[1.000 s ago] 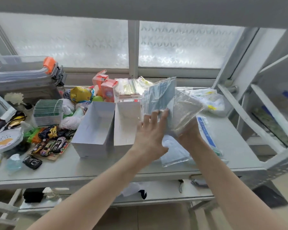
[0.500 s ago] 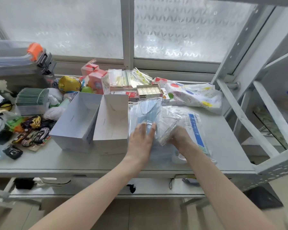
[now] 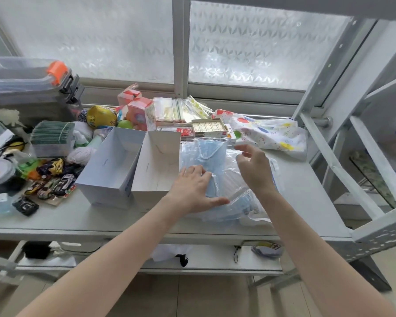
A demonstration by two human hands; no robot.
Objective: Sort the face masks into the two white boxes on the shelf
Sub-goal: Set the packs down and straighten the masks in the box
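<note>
Two open white boxes stand side by side on the grey shelf [image 3: 78, 218]: the left box [image 3: 110, 170] and the right box [image 3: 157, 177], both showing bare white insides. Just right of them lies a pile of blue face masks in clear plastic bags [image 3: 204, 152]. My left hand [image 3: 192, 189] presses flat on the near part of that pile, fingers straight and thumb stretched to the right. My right hand [image 3: 255, 168] hovers over the right side of the pile with relaxed, slightly bent fingers and holds nothing that I can see.
Toy cars [image 3: 53, 184], a green card stack [image 3: 52, 136] and a clear bin with an orange latch [image 3: 30, 83] crowd the left. Small boxes [image 3: 209, 128] and a patterned bag [image 3: 270, 133] lie behind. A white frame strut [image 3: 338, 170] slants at the right.
Both hands brought the bagged masks down from mid-air onto the shelf beside the boxes. My right hand let go of the clear bag; my left hand now presses on the pile.
</note>
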